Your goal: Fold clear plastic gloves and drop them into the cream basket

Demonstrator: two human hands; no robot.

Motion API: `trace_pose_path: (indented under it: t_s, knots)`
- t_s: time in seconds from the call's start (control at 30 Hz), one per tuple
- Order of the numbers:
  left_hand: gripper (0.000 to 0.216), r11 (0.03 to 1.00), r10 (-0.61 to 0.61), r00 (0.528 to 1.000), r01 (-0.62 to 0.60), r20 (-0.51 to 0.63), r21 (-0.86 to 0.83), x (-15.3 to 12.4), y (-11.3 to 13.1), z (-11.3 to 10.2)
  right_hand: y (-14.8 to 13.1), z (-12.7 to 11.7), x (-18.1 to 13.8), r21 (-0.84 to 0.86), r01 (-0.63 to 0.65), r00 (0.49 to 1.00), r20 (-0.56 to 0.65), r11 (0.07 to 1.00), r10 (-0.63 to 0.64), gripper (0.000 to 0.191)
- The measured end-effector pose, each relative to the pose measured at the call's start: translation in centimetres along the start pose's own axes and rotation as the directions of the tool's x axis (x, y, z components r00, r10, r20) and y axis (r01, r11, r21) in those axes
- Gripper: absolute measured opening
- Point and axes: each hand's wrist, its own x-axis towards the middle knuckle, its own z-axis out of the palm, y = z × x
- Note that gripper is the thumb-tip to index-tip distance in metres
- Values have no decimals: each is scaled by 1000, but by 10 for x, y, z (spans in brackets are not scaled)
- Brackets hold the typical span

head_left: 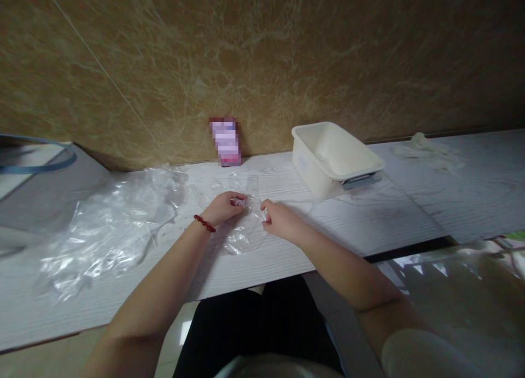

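My left hand, with a red bead bracelet at the wrist, and my right hand meet over the white wood-grain table. Both are closed in a pinch on a small clear plastic bag that hangs crumpled between them and rests on the table. The left fingers grip its upper left edge, the right fingers its upper right edge. What is inside the bag, if anything, I cannot make out.
A big heap of clear plastic bags lies to the left. A white plastic tub stands at the back right, with a small card against the brown marbled wall. Crumpled pale material lies far right. More clear plastic sits lower right.
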Motion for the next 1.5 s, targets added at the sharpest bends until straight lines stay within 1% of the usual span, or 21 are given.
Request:
trace_pose_path:
  t_s: [0.1,0.2,0.27,0.33,0.4,0.43,0.53,0.63,0.8,0.93,0.97,1.03,1.07,1.1,1.13,1.2,1.27,1.33,1.37,1.43,1.5]
  knots:
    - [41,1000,-13,1000,13,15,-2,-2,3,-1,-1,0,-1,-31,1,1000,27,1000,0,30]
    - [42,999,-32,999,31,37,37,-3,3,-2,-2,0,-1,-55,19,999,42,998,-17,26]
    - [42,996,-24,999,21,39,82,-3,2,-2,-2,1,0,-83,29,1000,-2,996,-29,25]
    - [42,994,0,1000,-4,29,112,-2,1,-1,-3,2,2,-130,55,995,-74,990,-65,27]
    - [42,993,18,999,-22,30,118,-1,-1,-1,-3,4,2,-168,98,986,-115,981,-118,33]
    - [42,993,21,999,-25,35,114,-1,-1,-1,-2,5,2,-177,122,984,-110,977,-143,38]
    - [44,994,19,999,-23,44,106,0,-3,-2,-2,9,0,-179,171,983,-30,969,-179,55]
    - [45,991,29,999,-31,20,129,1,-3,-2,-4,12,-3,-173,185,983,50,967,-179,66]
    - [44,977,83,997,-80,-6,199,1,-4,-1,-6,11,-5,-172,195,978,106,966,-179,69]
    - [38,957,130,991,-124,-5,263,2,-7,-3,-5,11,-6,-181,183,976,154,966,-156,70]
    - [37,948,149,988,-135,-28,289,2,-8,-3,-5,12,-6,-183,180,976,158,966,-152,70]
    - [35,917,212,970,-154,-122,369,1,-8,-4,-5,13,-6,-185,176,976,161,967,-147,70]
    - [34,893,266,950,-181,-160,412,0,-7,-3,-5,13,-7,-184,174,976,161,967,-145,70]
    - [34,865,332,928,-228,-169,448,-1,-5,-2,-6,13,-7,-181,173,976,162,968,-145,69]
    - [34,831,400,906,-295,-139,471,-2,-3,0,-6,13,-7,-176,174,976,163,969,-146,69]
    - [36,769,494,870,-435,-3,468,-5,1,7,-6,11,-5,-160,180,975,159,971,-155,68]
    - [38,745,498,859,-494,118,449,-6,4,16,-4,6,-1,-118,201,972,144,973,-183,61]
    - [41,751,457,873,-481,170,452,-5,4,23,2,-1,4,-27,199,976,94,980,-196,44]
    - [42,755,442,879,-473,181,453,-5,3,26,6,-5,7,26,166,985,52,986,-167,37]
    - [43,759,429,881,-471,199,450,-3,0,28,14,-10,10,122,34,999,-13,992,-33,30]
    - [43,757,430,877,-479,213,444,-2,-2,29,19,-9,8,196,-101,995,0,975,103,26]
